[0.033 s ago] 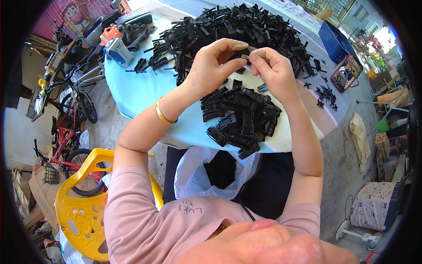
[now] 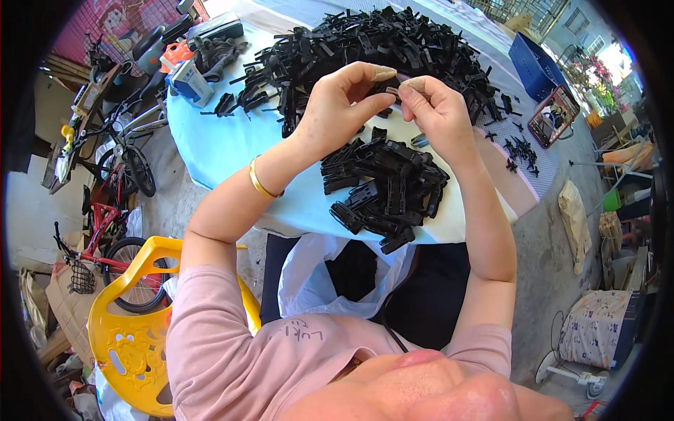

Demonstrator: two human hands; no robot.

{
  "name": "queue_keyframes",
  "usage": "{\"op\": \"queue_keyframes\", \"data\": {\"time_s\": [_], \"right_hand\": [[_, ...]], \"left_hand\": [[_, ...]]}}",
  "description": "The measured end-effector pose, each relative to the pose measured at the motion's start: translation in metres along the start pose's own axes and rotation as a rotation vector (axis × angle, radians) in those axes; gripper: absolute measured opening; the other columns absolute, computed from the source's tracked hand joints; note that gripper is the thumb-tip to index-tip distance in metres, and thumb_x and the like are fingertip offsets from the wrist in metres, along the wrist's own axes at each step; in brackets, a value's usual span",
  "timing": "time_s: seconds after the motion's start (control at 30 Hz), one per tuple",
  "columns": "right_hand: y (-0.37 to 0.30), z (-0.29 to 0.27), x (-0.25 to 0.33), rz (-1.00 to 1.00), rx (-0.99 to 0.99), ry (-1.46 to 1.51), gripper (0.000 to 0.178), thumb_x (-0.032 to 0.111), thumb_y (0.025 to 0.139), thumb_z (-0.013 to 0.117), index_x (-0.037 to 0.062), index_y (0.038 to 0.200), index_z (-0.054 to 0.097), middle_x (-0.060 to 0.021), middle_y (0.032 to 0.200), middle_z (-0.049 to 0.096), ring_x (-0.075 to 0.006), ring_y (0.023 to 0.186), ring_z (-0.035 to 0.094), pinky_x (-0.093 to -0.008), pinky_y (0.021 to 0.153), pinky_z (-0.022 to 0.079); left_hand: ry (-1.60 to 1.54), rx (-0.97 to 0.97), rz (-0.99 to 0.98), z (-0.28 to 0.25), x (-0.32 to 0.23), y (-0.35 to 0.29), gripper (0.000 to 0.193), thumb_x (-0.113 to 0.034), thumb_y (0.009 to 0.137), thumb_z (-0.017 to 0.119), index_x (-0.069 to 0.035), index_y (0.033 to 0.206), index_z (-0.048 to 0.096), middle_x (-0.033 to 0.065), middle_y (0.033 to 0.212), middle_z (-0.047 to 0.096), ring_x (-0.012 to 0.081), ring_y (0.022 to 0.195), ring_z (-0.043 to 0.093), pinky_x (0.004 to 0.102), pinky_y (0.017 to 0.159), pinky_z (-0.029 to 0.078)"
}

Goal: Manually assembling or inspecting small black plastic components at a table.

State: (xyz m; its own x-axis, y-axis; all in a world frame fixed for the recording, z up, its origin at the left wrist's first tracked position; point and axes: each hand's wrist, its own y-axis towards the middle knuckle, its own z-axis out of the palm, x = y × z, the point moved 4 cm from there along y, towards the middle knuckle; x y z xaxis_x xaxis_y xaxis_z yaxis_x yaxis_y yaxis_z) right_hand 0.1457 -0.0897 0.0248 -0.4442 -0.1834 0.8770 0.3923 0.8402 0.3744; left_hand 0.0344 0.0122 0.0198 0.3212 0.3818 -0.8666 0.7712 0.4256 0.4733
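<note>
Many black clips cover blue table; bicycles nearby.

We see a bright daylight scene, lit hardest from the upper right, where the far corner washes out to near white — the light blue table is evenly lit and the heap of black plastic parts shows small glints. Shadows are soft: the left hand and right hand cast only faint shade on the cloth, and the space under the table is dark. The fisheye bends edges strongly toward a black circular rim, and the near chin and pink shirt at the bottom look soft — the centre stays sharp.
</note>
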Motion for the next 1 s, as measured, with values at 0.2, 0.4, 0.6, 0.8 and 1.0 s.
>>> {"op": "queue_keyframes", "data": {"time_s": [0.2,0.4,0.6,0.8,1.0], "right_hand": [[-0.002,0.006,0.001,0.146,0.047,0.108,0.016,0.018,0.089,0.053,0.0034,0.088,0.059,0.0040,0.064,0.051,0.0017,0.049,0.035,-0.0140,0.043,0.025],[0.000,-0.003,-0.005,0.130,0.029,-0.048,0.016,0.019,0.088,0.054,0.0043,0.086,0.060,0.0037,0.065,0.050,0.0003,0.052,0.038,-0.0149,0.045,0.028],[0.010,-0.061,-0.011,0.036,0.119,-0.230,0.022,0.015,0.080,0.060,-0.0005,0.096,0.061,-0.0004,0.078,0.060,-0.0056,0.063,0.050,-0.0203,0.060,0.042],[0.007,-0.053,-0.046,0.097,0.152,-1.124,0.030,0.011,0.067,0.055,0.0086,0.096,0.064,-0.0147,0.079,0.064,-0.0267,0.073,0.062,-0.0329,0.067,0.047],[0.011,-0.044,-0.032,0.037,0.061,-0.794,0.026,0.017,0.068,0.061,0.0122,0.093,0.066,-0.0132,0.075,0.063,-0.0223,0.062,0.060,-0.0302,0.062,0.047]], "left_hand": [[0.183,-0.179,0.225,0.001,-0.002,-0.005,0.018,0.000,0.072,0.066,0.001,0.090,0.062,0.0070,0.082,0.062,0.0122,0.072,0.059,0.0224,0.067,0.048],[0.382,-0.125,0.346,0.006,-0.014,-0.004,0.019,0.002,0.072,0.066,0.000,0.091,0.061,0.0073,0.082,0.062,0.0131,0.073,0.059,0.0230,0.066,0.048],[-0.029,0.093,0.061,0.007,-0.005,0.001,0.034,-0.003,0.075,0.067,-0.002,0.106,0.055,0.0036,0.088,0.061,0.0088,0.078,0.057,0.0231,0.072,0.047],[0.206,0.586,0.293,0.022,-0.012,-0.004,0.022,-0.014,0.076,0.066,-0.003,0.095,0.063,0.0095,0.096,0.062,0.0230,0.092,0.055,0.0333,0.084,0.042],[-0.256,0.302,-0.123,0.014,0.004,0.003,0.028,-0.019,0.089,0.053,0.002,0.106,0.056,0.0088,0.102,0.059,0.0142,0.089,0.058,0.0281,0.082,0.046]]}}
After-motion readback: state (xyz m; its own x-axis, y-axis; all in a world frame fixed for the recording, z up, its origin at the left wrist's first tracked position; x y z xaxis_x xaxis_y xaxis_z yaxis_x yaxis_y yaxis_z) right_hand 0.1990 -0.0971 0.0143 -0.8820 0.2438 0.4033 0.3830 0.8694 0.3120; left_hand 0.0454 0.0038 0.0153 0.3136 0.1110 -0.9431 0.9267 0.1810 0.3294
